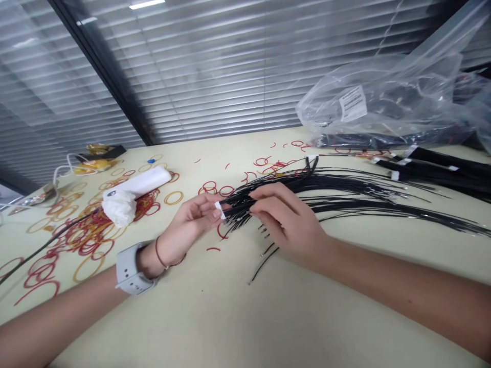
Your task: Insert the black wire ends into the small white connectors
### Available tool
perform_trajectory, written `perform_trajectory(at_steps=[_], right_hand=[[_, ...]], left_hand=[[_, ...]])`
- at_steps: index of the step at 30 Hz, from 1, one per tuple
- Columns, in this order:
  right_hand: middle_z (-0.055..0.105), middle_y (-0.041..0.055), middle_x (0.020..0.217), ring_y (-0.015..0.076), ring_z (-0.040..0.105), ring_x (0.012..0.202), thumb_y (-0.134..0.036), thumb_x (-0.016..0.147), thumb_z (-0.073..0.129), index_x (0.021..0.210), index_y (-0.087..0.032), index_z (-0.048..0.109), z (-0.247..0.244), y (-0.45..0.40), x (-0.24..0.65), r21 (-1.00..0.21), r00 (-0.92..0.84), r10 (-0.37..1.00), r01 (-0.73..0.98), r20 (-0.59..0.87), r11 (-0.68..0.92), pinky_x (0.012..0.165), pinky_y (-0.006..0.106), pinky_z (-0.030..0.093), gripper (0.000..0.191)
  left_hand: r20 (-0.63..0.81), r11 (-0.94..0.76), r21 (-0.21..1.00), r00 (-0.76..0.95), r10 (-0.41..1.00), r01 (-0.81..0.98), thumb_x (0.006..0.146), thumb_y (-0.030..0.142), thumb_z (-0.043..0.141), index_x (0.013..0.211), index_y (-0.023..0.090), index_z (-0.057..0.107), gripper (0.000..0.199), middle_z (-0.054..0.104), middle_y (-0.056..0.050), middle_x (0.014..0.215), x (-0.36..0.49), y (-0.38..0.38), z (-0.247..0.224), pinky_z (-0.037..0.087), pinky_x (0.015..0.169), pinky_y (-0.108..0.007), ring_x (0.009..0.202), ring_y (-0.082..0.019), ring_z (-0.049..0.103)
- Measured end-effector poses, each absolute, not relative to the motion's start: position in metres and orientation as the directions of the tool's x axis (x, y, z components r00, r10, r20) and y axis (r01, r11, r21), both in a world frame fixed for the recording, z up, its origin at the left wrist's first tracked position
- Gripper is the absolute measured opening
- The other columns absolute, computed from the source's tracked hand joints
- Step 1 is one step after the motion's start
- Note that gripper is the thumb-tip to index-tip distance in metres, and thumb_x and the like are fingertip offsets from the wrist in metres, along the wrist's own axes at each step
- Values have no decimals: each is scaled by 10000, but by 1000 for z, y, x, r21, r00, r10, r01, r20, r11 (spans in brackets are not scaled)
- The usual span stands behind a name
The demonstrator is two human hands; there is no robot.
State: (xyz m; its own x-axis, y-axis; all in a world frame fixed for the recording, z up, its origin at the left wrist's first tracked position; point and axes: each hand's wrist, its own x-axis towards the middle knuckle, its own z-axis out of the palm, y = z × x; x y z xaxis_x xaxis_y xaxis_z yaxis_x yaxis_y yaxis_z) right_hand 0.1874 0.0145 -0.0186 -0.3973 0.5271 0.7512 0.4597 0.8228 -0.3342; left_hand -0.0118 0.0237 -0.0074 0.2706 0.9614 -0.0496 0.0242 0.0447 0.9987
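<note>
Between the thumb and fingers of my left hand [194, 217] is a small white connector [220, 210] with black wires running out of it to the right. My right hand [293, 222] is closed in a pinch on those black wires [240, 209], a short way from the connector. Its palm hides part of the bundle. Behind and right of it, a loose pile of thin black wires [345, 184] with small metal ends spreads over the table. Another white connector [312, 157] lies on top of the pile.
Red and yellow rubber bands [92, 237] are scattered at the left, around a white cylindrical object [149, 180] and crumpled white tissue [119, 208]. A clear plastic bag [326, 97] stands at the back right, near bundled black cables [433, 174]. Window blinds [230, 66] border the table's far edge.
</note>
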Motion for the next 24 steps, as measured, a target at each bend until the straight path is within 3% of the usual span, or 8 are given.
perform_trajectory(at_steps=[5,9,14,24], right_hand=[[513,-19,656,70,466,576,-203,857,369,762,-183,495,-13,4,185,-333,-593,506,383,626,862,523,192,388,159],[505,60,750,118,465,669,-163,872,283,794,-127,528,-19,10,182,-178,-604,501,514,619,839,576,241,378,260],[481,79,776,111,452,654,-154,868,305,803,-94,545,-25,18,184,-210,-565,599,604,568,769,602,241,388,256],[503,75,751,107,455,631,-188,874,292,779,-94,577,-25,18,182,-129,-604,576,621,551,774,563,229,375,315]], left_hand=[[-6,-23,995,296,955,96,731,166,600,897,165,531,180,629,-50,840,-9,21,-7,454,672,-184,789,-107,577],[41,-102,984,367,929,148,755,160,567,889,155,511,146,616,-48,842,-7,19,-6,435,685,-182,770,-94,563],[43,-122,976,385,922,182,763,169,551,901,144,508,146,608,-77,911,-6,18,-6,431,722,-203,884,-127,557],[29,-145,955,408,912,258,755,202,554,903,145,510,164,623,-82,883,-6,16,-4,442,700,-233,816,-138,565]])
